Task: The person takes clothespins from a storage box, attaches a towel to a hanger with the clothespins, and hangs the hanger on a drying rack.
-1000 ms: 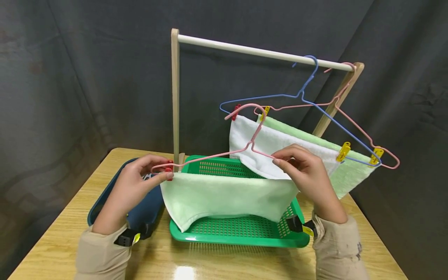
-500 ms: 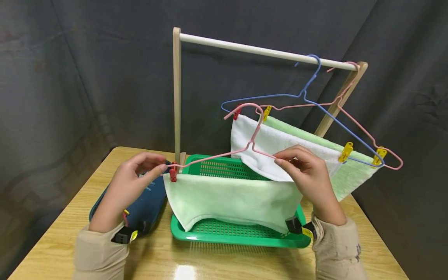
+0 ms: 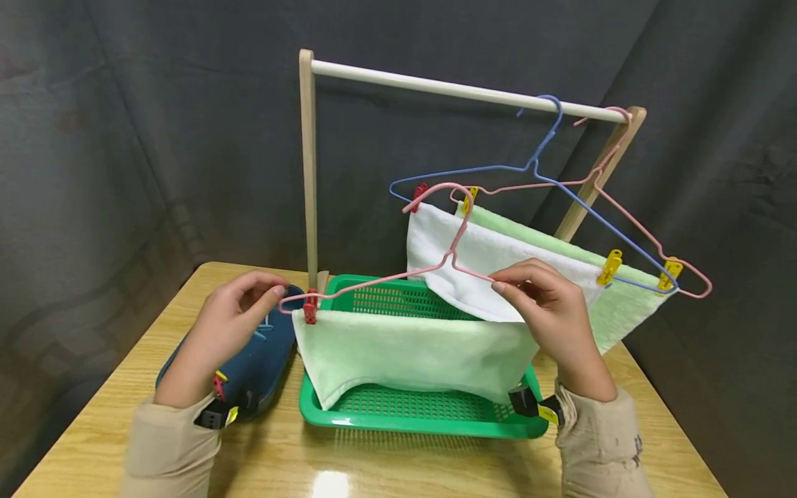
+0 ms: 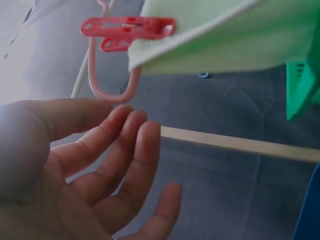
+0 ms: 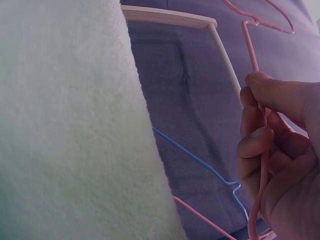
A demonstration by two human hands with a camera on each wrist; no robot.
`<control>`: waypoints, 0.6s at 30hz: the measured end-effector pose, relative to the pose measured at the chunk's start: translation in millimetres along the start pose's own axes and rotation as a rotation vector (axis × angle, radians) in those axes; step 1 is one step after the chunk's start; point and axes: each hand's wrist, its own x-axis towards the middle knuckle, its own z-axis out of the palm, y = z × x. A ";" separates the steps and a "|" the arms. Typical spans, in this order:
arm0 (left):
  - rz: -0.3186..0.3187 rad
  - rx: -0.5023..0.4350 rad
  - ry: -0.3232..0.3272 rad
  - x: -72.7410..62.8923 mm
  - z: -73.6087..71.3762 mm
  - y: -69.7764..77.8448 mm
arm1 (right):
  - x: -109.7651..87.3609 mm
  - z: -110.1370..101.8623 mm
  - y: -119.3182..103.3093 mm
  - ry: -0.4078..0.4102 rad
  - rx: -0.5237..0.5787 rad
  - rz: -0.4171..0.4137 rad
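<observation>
My right hand (image 3: 544, 304) pinches the right arm of a pink clothes hanger (image 3: 398, 273) and holds it up in front of me. A pale green towel (image 3: 405, 346) hangs from this hanger's bottom bar, pegged at its left corner by a red clothespin (image 3: 310, 306). At the hanger's left end is my left hand (image 3: 233, 311), holding nothing, its thumb and fingers loosely bent. In the left wrist view its fingertips lie right by the pink looped end, below the red clothespin (image 4: 132, 31). The towel's right upper corner is hidden behind my right hand in the head view.
Beneath the towel stands a green basket (image 3: 423, 423). A dark blue tray (image 3: 261, 366) with small clothespins lies to the left. Behind, a rack with a white rail (image 3: 436, 84) carries a blue hanger (image 3: 461, 171) with a white towel (image 3: 461, 242), and another pink hanger with a green towel.
My left hand has let go of the red clothespin and drawn slightly left, off the hanger's end. The clothespin stays on the towel. My right hand keeps its pinch.
</observation>
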 end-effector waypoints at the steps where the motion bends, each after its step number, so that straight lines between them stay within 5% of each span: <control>1: -0.003 0.021 -0.014 1.2 -1.4 0.4 | -0.4 -0.4 0.2 0.005 0.005 -0.005; 12: 0.042 0.197 -0.130 15.8 -14.7 11.1 | -4.7 -4.2 -1.3 0.013 0.009 -0.005; 18: 0.012 0.289 -0.204 34.8 -16.6 -4.2 | -5.9 -5.3 -2.4 0.015 0.024 -0.011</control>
